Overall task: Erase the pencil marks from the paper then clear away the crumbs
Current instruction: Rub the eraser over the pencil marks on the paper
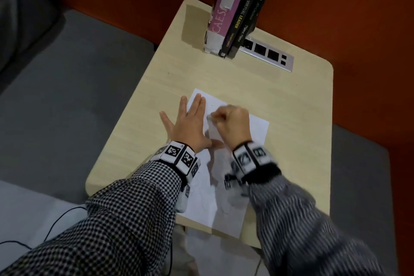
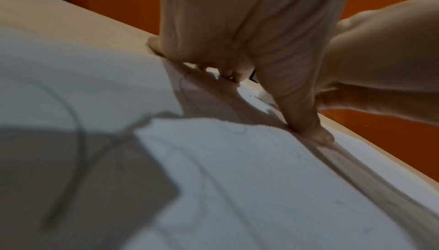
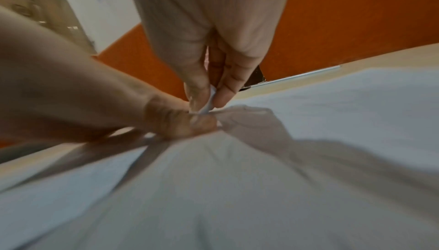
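White paper [image 1: 233, 163] lies mid-table [image 1: 291, 101]. The left hand [image 1: 190, 123], grip spread flat, pins its ten o'clock edge; the right hand [image 1: 233, 121] pinches a pale eraser [image 3: 209, 102] on the marks. Best to rub in short, light strokes away from the pinning hand, so the sheet does not buckle.

Left sleeve [image 1: 107, 215]: black-and-white small check, buttoned-shirt fabric. Right sleeve [image 1: 298, 226]: same check, motion-blurred into stripes. Left wristband [image 1: 179, 157]: white blocks with black square fiducial markers. Right wristband [image 1: 251, 159]: same, on black strap. Hands bare.
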{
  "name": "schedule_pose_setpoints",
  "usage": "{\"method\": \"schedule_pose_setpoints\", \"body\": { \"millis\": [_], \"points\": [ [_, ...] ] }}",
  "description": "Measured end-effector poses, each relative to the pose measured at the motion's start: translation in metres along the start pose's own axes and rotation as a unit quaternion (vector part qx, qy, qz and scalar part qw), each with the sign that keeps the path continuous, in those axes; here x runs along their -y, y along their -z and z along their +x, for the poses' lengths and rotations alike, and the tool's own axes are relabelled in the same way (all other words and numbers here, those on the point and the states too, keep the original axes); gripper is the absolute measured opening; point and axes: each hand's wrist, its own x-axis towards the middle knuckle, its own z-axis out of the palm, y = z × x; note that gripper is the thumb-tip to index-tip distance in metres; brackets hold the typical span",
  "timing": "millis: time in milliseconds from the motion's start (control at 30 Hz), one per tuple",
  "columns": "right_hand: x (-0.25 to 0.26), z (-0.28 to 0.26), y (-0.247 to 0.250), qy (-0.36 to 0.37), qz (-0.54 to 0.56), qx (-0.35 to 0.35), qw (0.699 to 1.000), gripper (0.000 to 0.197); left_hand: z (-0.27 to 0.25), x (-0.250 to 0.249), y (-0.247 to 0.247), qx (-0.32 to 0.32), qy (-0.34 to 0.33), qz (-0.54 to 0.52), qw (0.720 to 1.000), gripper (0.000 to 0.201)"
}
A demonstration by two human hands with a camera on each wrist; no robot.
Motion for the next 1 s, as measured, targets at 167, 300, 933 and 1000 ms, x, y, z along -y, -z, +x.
{"method": "schedule_pose_setpoints", "body": {
  "millis": [167, 300, 933, 1000],
  "points": [
    [-0.004, -0.018, 0.007, -0.012, 0.019, 0.030, 0.999, 0.006, 0.000, 0.000, -0.001, 0.002, -0.002, 0.011, 1.000, 0.125],
    [-0.005, 0.003, 0.003, -0.008, 0.022, -0.001, 1.000, 0.008, -0.001, -0.001, 0.000, 0.010, 0.000, 0.002, 1.000, 0.128],
    [-0.008, -0.011, 0.011, -0.050, 0.057, 0.016, 0.997, 0.010, -0.001, -0.005, 0.003, 0.016, 0.008, 0.021, 1.000, 0.128],
    [-0.008, -0.011, 0.011, -0.032, 0.039, 0.032, 0.998, 0.013, -0.001, -0.012, 0.005, 0.015, -0.019, 0.041, 0.999, 0.123]
  ]
}}
